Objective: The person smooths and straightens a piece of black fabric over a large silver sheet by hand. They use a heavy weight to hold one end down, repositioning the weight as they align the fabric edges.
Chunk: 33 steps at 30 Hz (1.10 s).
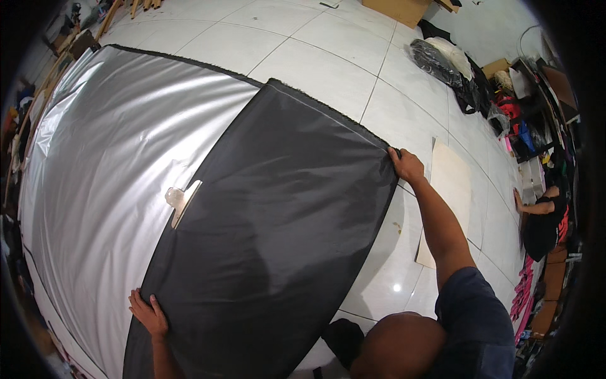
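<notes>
A large sheet of black fabric (297,196) is spread flat over silver fabric (107,151), which shows to its left. A pale line runs along the black fabric's frayed far edge. My right hand (407,165) is closed on its far right corner, thumb on top. My left hand (149,314) lies with fingers apart on the black fabric's left edge, near the lower border, fingertips reaching onto the silver. A wide metal clip (183,203) sits on the same left edge, farther up. Whether the two fabrics are one folded piece I cannot tell.
A cream sheet (449,196) lies on the white tiled floor right of my right forearm. Another person (543,218) in black is at the far right beside piled goods. Plastic-wrapped bundles (445,63) and a cardboard box (398,9) stand beyond. A rounded bare shape (404,344) fills the lower edge.
</notes>
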Each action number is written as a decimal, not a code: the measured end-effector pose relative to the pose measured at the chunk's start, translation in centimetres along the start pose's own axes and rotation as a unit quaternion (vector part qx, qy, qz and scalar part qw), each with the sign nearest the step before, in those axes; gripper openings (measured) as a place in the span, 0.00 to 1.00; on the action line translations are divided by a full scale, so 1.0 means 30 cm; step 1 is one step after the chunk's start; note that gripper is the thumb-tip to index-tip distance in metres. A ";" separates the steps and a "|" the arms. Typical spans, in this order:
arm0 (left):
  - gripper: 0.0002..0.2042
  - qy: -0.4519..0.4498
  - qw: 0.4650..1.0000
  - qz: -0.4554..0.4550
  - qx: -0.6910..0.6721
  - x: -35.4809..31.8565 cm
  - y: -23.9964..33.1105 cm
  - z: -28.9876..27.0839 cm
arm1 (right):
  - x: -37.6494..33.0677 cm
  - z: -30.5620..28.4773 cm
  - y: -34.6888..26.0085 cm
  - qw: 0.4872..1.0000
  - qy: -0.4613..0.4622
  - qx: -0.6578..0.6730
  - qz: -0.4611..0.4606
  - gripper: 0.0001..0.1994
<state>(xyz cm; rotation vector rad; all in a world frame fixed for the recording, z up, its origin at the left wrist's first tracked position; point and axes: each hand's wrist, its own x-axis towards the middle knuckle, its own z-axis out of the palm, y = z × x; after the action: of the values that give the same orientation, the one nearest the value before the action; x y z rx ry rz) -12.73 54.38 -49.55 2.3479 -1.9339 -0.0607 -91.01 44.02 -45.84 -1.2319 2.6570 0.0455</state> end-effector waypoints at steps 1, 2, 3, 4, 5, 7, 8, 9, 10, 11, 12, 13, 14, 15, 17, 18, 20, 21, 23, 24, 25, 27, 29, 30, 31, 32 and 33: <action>0.24 0.010 1.000 -0.002 0.011 -0.008 0.000 0.000 | 0.023 0.014 -0.016 1.000 -0.020 -0.005 -0.022 0.38; 0.24 0.011 1.000 -0.008 0.011 -0.006 0.026 0.010 | 0.052 0.007 0.010 0.999 -0.034 -0.015 -0.037 0.37; 0.25 0.010 1.000 -0.016 0.013 -0.002 0.043 0.007 | 0.074 0.020 0.039 0.997 -0.053 -0.025 -0.053 0.37; 0.25 0.009 1.000 -0.024 0.015 0.002 0.059 0.009 | 0.078 0.035 0.077 0.998 -0.040 -0.018 -0.049 0.36; 0.25 0.001 0.999 -0.033 0.028 0.006 0.071 0.012 | 0.084 0.053 0.110 0.998 -0.027 -0.009 -0.049 0.35; 0.26 -0.009 0.997 -0.059 0.058 0.010 0.084 0.008 | 0.083 0.061 0.070 0.998 0.026 -0.047 -0.039 0.33; 0.26 -0.008 0.996 -0.064 0.059 0.002 0.065 0.003 | 0.059 0.067 0.021 0.994 0.059 -0.092 -0.027 0.31; 0.26 -0.007 0.996 -0.064 0.056 0.002 0.051 0.014 | 0.037 0.061 -0.018 0.986 0.095 -0.138 -0.010 0.29; 0.26 -0.006 0.997 -0.064 0.053 -0.001 0.037 0.017 | 0.044 0.047 -0.075 0.981 0.157 -0.114 -0.029 0.27; 0.27 -0.008 0.997 -0.062 0.042 0.009 0.040 0.027 | 0.062 0.013 -0.117 0.970 0.221 -0.093 -0.038 0.24; 0.27 -0.011 0.998 -0.060 0.030 0.017 0.051 0.037 | 0.075 -0.008 -0.200 0.948 0.287 -0.087 -0.104 0.20; 0.27 -0.012 0.998 -0.064 0.024 0.013 0.047 0.035 | 0.060 -0.038 -0.336 0.947 0.233 -0.033 -0.218 0.19; 0.28 -0.013 0.998 -0.062 0.023 0.015 0.049 0.032 | 0.022 -0.037 -0.492 0.943 0.190 -0.012 -0.274 0.17; 0.28 -0.012 0.998 -0.063 0.022 0.012 0.050 0.025 | -0.043 -0.013 -0.650 0.912 0.198 0.036 -0.356 0.17; 0.29 -0.011 0.998 -0.064 0.016 0.008 0.057 0.013 | -0.171 0.043 -0.936 0.855 0.139 0.050 -0.497 0.19; 0.30 -0.010 0.998 -0.066 0.014 0.004 0.055 0.007 | -0.270 0.070 -1.079 0.842 0.071 0.068 -0.530 0.21; 0.31 -0.008 0.998 -0.061 0.005 0.014 0.058 0.009 | -0.427 0.184 -1.281 0.782 0.113 0.130 -0.599 0.25; 0.31 -0.008 0.998 -0.059 0.005 0.018 0.060 0.012 | -0.486 0.252 -1.361 0.736 0.176 0.174 -0.630 0.26; 0.30 -0.007 0.998 -0.057 0.014 0.027 0.062 0.011 | -0.539 0.356 -1.470 0.743 0.204 0.156 -0.619 0.26; 0.31 -0.004 0.998 -0.060 0.013 0.026 0.061 0.007 | -0.585 0.368 -1.526 0.742 0.215 0.149 -0.617 0.27; 0.31 -0.009 0.998 -0.066 0.017 0.025 0.059 -0.002 | -0.598 0.366 -1.557 0.774 0.101 0.134 -0.611 0.26; 0.32 -0.020 0.997 -0.075 0.012 0.031 0.068 -0.003 | -0.595 0.270 -1.587 0.806 -0.123 0.079 -0.573 0.26; 0.33 -0.020 0.996 -0.078 0.025 0.034 0.060 -0.006 | -0.623 0.281 -1.606 0.813 -0.076 0.105 -0.568 0.23; 0.33 -0.016 0.997 -0.074 0.027 0.031 0.058 0.002 | -0.635 0.298 -1.610 0.815 -0.033 0.125 -0.565 0.23; 0.33 -0.012 0.997 -0.068 0.029 0.028 0.054 0.007 | -0.642 0.314 -1.616 0.816 0.012 0.144 -0.560 0.22; 0.34 -0.014 0.997 -0.068 0.018 0.023 0.056 0.006 | -0.644 0.315 -1.629 0.821 -0.012 0.154 -0.550 0.21; 0.34 -0.019 0.997 -0.072 0.017 0.018 0.056 0.007 | -0.645 0.315 -1.641 0.826 -0.037 0.163 -0.538 0.20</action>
<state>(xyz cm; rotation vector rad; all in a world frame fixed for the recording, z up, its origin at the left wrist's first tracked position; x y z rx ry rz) -14.29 53.53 -49.57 2.5244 -1.7924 -0.0847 -39.87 27.66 -48.12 -2.2741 1.4529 -0.4930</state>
